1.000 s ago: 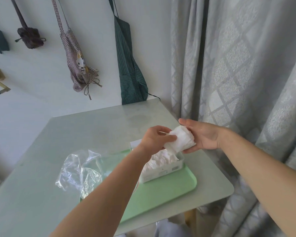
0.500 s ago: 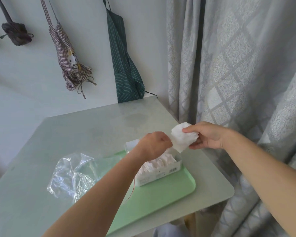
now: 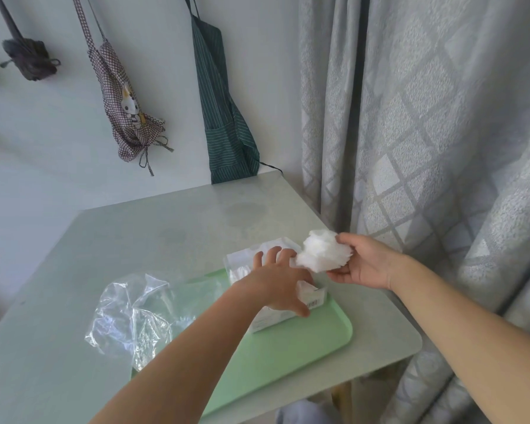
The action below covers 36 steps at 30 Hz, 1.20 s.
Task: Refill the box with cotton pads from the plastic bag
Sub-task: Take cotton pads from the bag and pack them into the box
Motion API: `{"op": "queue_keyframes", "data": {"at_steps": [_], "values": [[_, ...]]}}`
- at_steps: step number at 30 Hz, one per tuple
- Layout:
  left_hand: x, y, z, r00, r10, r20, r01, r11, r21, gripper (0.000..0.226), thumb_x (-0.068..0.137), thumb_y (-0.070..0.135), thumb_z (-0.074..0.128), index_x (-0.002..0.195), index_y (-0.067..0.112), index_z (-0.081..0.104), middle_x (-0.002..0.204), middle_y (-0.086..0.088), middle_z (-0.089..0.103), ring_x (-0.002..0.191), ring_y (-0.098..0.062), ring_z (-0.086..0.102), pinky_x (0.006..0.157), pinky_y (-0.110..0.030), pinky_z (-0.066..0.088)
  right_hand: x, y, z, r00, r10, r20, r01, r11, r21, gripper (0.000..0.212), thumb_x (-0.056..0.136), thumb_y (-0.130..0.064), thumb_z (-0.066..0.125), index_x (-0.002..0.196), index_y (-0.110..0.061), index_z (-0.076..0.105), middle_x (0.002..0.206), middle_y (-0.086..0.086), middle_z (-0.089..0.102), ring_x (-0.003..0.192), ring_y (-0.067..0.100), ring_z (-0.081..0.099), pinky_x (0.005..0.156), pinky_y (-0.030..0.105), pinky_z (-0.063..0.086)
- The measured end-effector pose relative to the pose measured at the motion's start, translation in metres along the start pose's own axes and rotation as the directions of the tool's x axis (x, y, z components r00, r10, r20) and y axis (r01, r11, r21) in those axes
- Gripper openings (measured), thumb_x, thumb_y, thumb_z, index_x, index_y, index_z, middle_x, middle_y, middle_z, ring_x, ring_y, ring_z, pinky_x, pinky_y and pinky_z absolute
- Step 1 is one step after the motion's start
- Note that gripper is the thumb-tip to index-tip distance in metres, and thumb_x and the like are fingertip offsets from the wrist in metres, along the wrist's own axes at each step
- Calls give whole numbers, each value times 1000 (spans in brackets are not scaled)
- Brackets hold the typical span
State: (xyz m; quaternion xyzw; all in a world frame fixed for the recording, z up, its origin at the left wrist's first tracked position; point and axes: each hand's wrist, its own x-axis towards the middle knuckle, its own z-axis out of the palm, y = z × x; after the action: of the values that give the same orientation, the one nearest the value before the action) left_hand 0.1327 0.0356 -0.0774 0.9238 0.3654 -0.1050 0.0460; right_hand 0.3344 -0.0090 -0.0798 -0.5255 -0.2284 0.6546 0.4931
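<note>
One loose stack, one crowded box: a spill is likely.
My right hand (image 3: 371,263) pinches a fanned stack of cotton pads (image 3: 322,255) just beside the box (image 3: 315,299), while my left hand (image 3: 277,286) lies open, fingers spread over the pads already inside. The box sits on the green tray (image 3: 288,347), with the plastic bag (image 3: 135,310) alongside. I judge the fan could shed pads onto the surface (image 3: 166,228), or my left hand could block the opening.

— Can you see inside the box (image 3: 242,266)?
— No. The left hand (image 3: 277,286) is spread over its top.
— Its label (image 3: 314,303)?
— The print is too small to read.
— How many cotton pads (image 3: 322,252) are in the right hand (image 3: 367,264)?
— Their edges blur together, so I can't count them.
— The tray (image 3: 318,335)?
— The forearm and the plastic bag (image 3: 135,313) hide its near left corner.
</note>
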Motion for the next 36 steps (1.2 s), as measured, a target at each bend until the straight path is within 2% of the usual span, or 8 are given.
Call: {"op": "queue_keyframes", "data": {"at_steps": [6, 11, 18, 20, 22, 26, 31, 36], "values": [[0, -3, 2, 999, -22, 27, 20, 998, 64, 62, 72, 66, 66, 124, 33, 61, 155, -4, 16, 143, -32, 4, 117, -53, 5, -3, 2, 12, 995, -95, 22, 95, 890, -446, 31, 89, -15, 70, 116, -2, 64, 93, 10, 69, 77, 18, 66, 60, 27, 56], [-5, -7, 4, 999, -17, 42, 15, 999, 46, 62, 74, 62, 66, 133, 47, 52, 157, -1, 12, 145, -33, -1, 117, -56, -1, -3, -1, 26, 979, -202, -35, 122, 712, -691, 34, 80, -20, 81, 106, -4, 66, 95, 11, 68, 80, 20, 65, 69, 30, 58], [-13, -10, 2, 999, -29, 42, 27, 998, 51, 57, 78, 58, 64, 133, 50, 50, 157, 1, 12, 146, -31, -1, 117, -55, -3, -13, -5, 46, 959, -274, -68, 57, 422, -905, 36, 77, -28, 81, 99, -6, 64, 78, 5, 63, 59, 17, 59, 52, 24, 49], [-15, -11, 2, 998, -36, 43, 34, 999, 41, 57, 78, 58, 64, 133, 48, 52, 158, 2, 12, 147, -30, -1, 118, -55, -4, -16, -5, 54, 949, -298, -99, -18, 262, -965, 39, 71, -38, 83, 91, -12, 61, 75, 1, 62, 61, 18, 59, 52, 23, 43], [-17, -12, 2, 998, -43, 45, 41, 998, 37, 57, 78, 58, 65, 132, 47, 53, 159, 3, 11, 147, -30, -2, 118, -56, -4, -17, -4, 63, 936, -338, -97, -65, 103, -993, 42, 67, -43, 83, 85, -16, 56, 76, -1, 59, 70, 20, 59, 50, 26, 37], [-22, -12, 1, 997, -56, 51, 53, 997, 63, 57, 77, 60, 64, 131, 48, 53, 159, 2, 13, 147, -30, 0, 117, -56, -5, -20, 3, 80, 926, -367, -88, -112, -46, -993, 42, 67, -33, 83, 76, -18, 45, 81, 0, 53, 74, 23, 55, 47, 27, 32], [-27, -16, 2, 996, -56, 74, 54, 998, 37, 55, 78, 62, 61, 131, 54, 50, 160, 2, 13, 148, -29, -1, 116, -57, -8, -18, 22, 92, 847, -531, -12, -141, -203, -969, 42, 80, -13, 67, 114, -5, 46, 109, 12, 62, 101, 34, 64, 66, 32, 39], [-31, -18, 3, 996, -47, 76, 46, 999, 14, 53, 80, 59, 61, 131, 58, 48, 160, 2, 13, 148, -29, 0, 116, -58, -8, -15, 38, 105, 809, -587, 18, -182, -281, -942, 37, 83, -3, 59, 118, -3, 44, 108, 11, 67, 101, 33, 66, 63, 34, 39]]}}
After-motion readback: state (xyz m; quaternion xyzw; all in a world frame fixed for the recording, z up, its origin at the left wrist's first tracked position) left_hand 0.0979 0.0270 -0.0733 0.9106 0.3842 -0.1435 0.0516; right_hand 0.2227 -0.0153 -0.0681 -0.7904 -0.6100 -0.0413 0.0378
